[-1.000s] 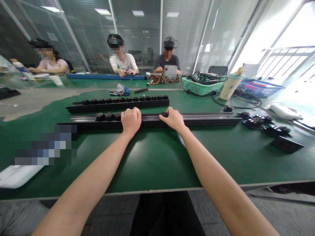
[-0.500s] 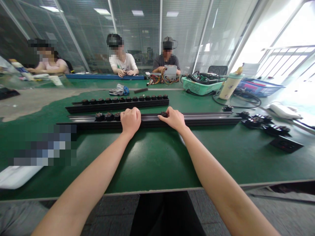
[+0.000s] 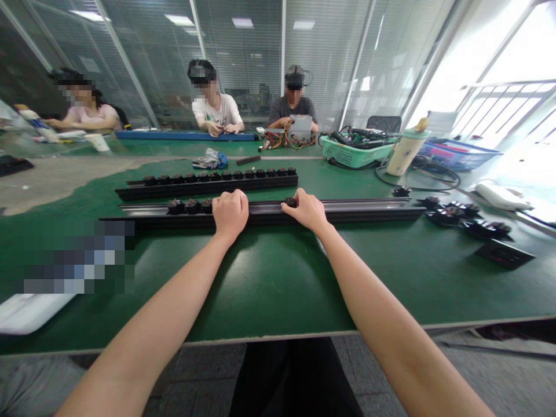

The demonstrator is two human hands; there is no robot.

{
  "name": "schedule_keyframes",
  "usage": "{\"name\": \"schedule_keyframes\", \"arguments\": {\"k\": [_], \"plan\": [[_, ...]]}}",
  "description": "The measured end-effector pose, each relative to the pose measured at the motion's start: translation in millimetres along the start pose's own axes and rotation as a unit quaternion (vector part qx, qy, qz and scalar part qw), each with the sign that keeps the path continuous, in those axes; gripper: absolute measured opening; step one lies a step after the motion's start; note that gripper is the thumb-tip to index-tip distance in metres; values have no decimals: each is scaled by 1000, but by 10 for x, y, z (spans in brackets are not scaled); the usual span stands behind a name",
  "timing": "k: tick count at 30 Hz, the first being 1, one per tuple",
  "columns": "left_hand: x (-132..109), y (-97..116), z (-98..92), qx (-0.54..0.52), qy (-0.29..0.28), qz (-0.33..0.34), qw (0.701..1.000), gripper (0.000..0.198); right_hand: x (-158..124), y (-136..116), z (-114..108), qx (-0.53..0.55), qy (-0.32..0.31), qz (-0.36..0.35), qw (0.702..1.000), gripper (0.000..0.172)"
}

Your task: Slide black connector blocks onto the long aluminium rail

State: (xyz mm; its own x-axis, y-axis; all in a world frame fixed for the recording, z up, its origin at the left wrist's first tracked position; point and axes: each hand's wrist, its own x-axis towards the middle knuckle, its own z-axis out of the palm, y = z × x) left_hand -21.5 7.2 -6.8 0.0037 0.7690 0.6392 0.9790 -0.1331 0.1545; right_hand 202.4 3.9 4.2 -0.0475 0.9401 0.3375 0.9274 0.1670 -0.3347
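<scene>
So the right hand (image 3: 308,209) has a small black module (image 3: 289,202) between thumb and fingers, pretty much closed up on it, though the fingertips on the far side are hidden. That module sits in the channel of a long black rail (image 3: 373,215), which runs out past both hands either way. The left hand (image 3: 230,213) is just beside it, fingers curled down tight over the same rail; can't tell if there's a module tucked under that palm or if it's only got hold of the rail. Right up against the left hand, on its outer side, three more black modules (image 3: 192,205) are lined up in the channel. Beyond the grip there's a second black rail (image 3: 217,186) with a whole row of modules on top, and past that some crumpled gloves (image 3: 211,158). Off to the right of the right hand, near the rail's end, a bunch of loose black modules (image 3: 452,213) lies on the green table (image 3: 269,289). Farther out that way are a green basket (image 3: 358,155) and a cream bottle (image 3: 406,153).
</scene>
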Motion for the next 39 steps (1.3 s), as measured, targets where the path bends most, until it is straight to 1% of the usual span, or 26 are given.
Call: {"name": "schedule_keyframes", "arguments": {"k": [10,17,24,31,39], "plan": [[-1,3,-3,11,6,7,1000,45,-14,-19,-25,-13,5,9,1000,34],[-4,10,-18,-2,1,2,1000,43,9,1,-16,21,0,33,999,34],[0,3,0,-3,-3,0,1000,44,12,-12,-23,7,5,40,999,35],[0,-6,6,-6,1,2,1000,44,17,-15,-51,31,-9,63,997,35],[4,-4,2,2,5,6,1000,45,23,-29,-61,7,-13,73,997,39]]}}
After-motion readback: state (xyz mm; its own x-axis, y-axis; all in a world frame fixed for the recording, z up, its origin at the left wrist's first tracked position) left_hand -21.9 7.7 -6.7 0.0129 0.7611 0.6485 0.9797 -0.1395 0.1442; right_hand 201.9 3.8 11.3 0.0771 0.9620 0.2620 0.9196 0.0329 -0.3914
